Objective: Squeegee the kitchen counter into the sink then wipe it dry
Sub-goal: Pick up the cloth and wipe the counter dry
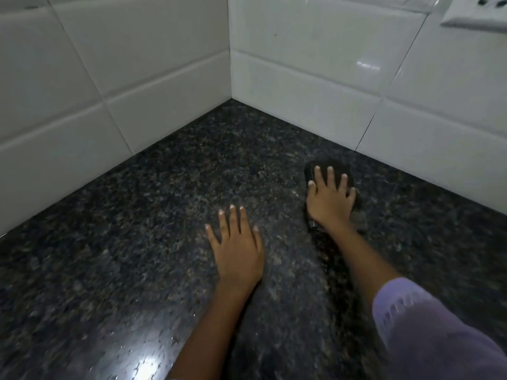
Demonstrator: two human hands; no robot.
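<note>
Counter (137, 242): L hand (237, 253) flat; R hand (330, 200) presses cloth (333, 167).

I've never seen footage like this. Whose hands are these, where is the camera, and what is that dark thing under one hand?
There is no machine here: a person wears a wide-angle camera on the head, looking down at their own two hands. Both rest on a dark speckled stone counter in a corner of white wall tiles. The left hand lies flat and holds nothing. The right hand presses with spread fingers on a dark cloth or pad; blur hides which. No sink shows in this picture.
</note>
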